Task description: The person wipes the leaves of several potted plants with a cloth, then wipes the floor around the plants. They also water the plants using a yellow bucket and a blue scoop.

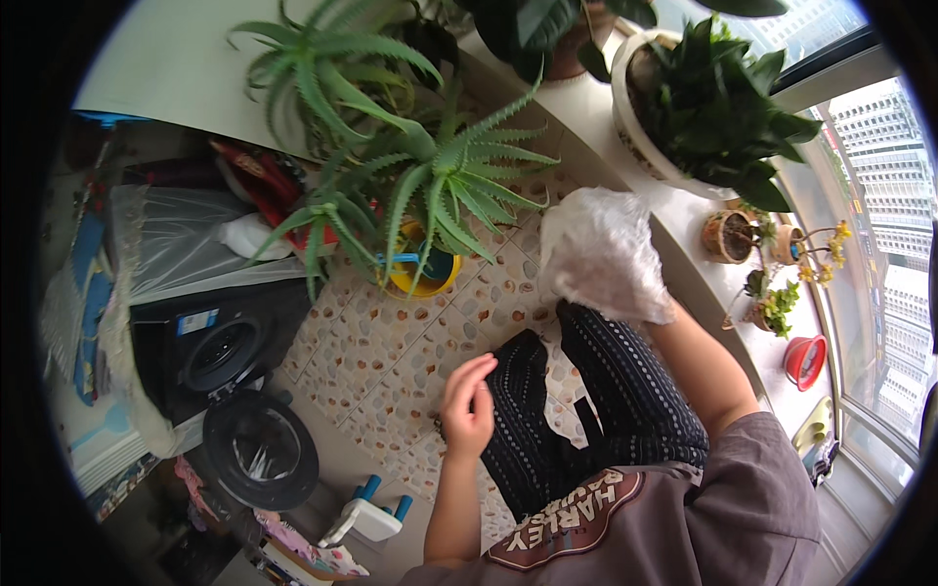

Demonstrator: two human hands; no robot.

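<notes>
My left hand (pixel 469 406) hovers over my left thigh, its fingers loosely curved with nothing visible in them. A crumpled clear plastic bag (pixel 597 245) covers my right hand (pixel 612 286) down to the wrist, above my right knee. The plastic blurs the fingers, so their grip cannot be told. Large aloe plants (pixel 447 168) with spiky leaves spread to the left of the bag. Beneath their leaves a yellow bucket (pixel 447 282), with something blue-handled inside, stands on the pebble-patterned tile floor (pixel 396 351).
Along the window, the white ledge (pixel 678 231) bears a large potted leafy plant (pixel 703 110), small potted succulents (pixel 725 236) and a red pot (pixel 806 362). At left are a black front-load washer (pixel 165 359) with its round door (pixel 260 450) ajar, and a small white stool (pixel 371 518).
</notes>
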